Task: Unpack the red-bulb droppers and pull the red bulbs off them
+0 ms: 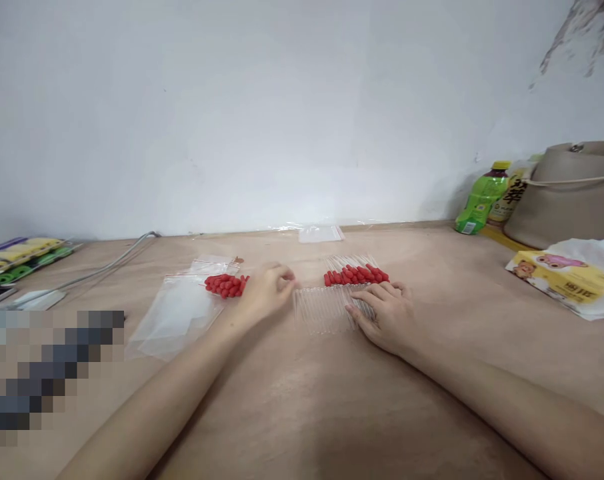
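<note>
Several clear thin tubes (325,310) lie side by side in a row at the middle of the table. My right hand (386,313) rests on the right end of this row, fingers spread. Just behind it is a pile of red-tipped sticks (357,275), their pale shafts pointing toward the wall. My left hand (272,288) hovers left of the tubes with its fingertips curled together; whatever they hold, if anything, is too small to make out. A second pile of red pieces (225,286) lies left of that hand, on clear plastic bags (182,310).
Along the wall lies a stack of clear film (319,233). A green bottle (482,200), a beige bag (567,193) and a yellow tissue pack (567,280) stand or lie at the right. Yellow and green packets (25,257) and a grey cable (112,265) are at the left.
</note>
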`<state>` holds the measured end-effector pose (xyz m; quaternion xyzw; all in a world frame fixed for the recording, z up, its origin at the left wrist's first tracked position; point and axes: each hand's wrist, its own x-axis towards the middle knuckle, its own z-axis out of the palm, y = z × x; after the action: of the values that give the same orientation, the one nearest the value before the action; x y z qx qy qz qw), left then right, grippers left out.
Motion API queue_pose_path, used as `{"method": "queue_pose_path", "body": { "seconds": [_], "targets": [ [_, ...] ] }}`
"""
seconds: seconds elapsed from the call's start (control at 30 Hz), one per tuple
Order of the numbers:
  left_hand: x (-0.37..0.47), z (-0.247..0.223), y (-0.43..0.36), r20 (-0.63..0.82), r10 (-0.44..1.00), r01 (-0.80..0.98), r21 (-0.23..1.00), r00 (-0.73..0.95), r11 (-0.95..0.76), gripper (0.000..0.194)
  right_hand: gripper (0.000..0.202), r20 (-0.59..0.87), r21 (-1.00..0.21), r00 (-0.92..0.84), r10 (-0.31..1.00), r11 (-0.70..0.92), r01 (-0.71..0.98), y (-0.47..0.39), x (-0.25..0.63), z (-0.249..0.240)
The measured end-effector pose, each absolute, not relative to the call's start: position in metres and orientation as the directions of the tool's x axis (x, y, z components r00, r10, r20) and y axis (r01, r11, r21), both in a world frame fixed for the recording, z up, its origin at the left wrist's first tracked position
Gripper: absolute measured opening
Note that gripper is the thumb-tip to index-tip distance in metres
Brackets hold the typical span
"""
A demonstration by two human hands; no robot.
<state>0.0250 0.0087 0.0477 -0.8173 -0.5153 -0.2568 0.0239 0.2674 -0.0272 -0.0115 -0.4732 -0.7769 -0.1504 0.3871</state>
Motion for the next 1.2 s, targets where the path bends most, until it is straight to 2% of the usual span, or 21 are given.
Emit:
{"method": "queue_pose_path", "body": {
  "seconds": [0.07,0.4,0.6,0.8,0.9,0.97,1.03,1.13,1.2],
  "targets": [
    [0.047,0.041,0.008,0.401,0.832,0.844,0.214,0.382,-0.491,0.017,0.019,0.759,-0.135,-0.246,0.603,0.516,0.846,-0.029,0.269,-0.011],
    [0.095,0.039,0.042,0.139,0.951,0.901,0.306,0.277,-0.307,0.033,0.017,0.798,-0.15,-0.228,0.558,0.551,0.821,-0.031,0.268,-0.009],
    [0.095,0.037,0.05,0.085,0.978,0.89,0.406,0.19,-0.208,0.025,0.016,0.798,-0.161,-0.224,0.559,0.556,0.815,-0.03,0.267,-0.01],
    [0.068,0.044,0.029,0.222,0.967,0.851,0.478,0.121,-0.217,0.023,0.012,0.805,-0.158,-0.221,0.551,0.558,0.815,-0.03,0.267,-0.009],
    [0.044,0.045,0.001,0.318,0.935,0.814,0.496,0.154,-0.303,0.014,0.01,0.825,-0.163,-0.209,0.524,0.576,0.801,-0.029,0.266,-0.009],
    [0.03,0.04,-0.019,0.444,0.873,0.759,0.492,0.203,-0.427,0.009,0.01,0.84,-0.159,-0.21,0.501,0.596,0.787,-0.03,0.266,-0.009],
    [0.02,0.03,-0.037,0.552,0.788,0.708,0.44,0.272,-0.552,0.006,0.02,0.852,-0.131,-0.239,0.466,0.631,0.765,-0.032,0.266,-0.008],
    [0.014,0.013,-0.054,0.655,0.674,0.638,0.364,0.342,-0.678,0.004,0.043,0.847,-0.024,-0.356,0.394,0.699,0.715,-0.037,0.264,-0.003],
    [0.014,0.005,-0.057,0.684,0.62,0.59,0.334,0.385,-0.735,0.005,0.046,0.815,0.054,-0.457,0.356,0.739,0.672,-0.04,0.261,0.0]
  ]
}}
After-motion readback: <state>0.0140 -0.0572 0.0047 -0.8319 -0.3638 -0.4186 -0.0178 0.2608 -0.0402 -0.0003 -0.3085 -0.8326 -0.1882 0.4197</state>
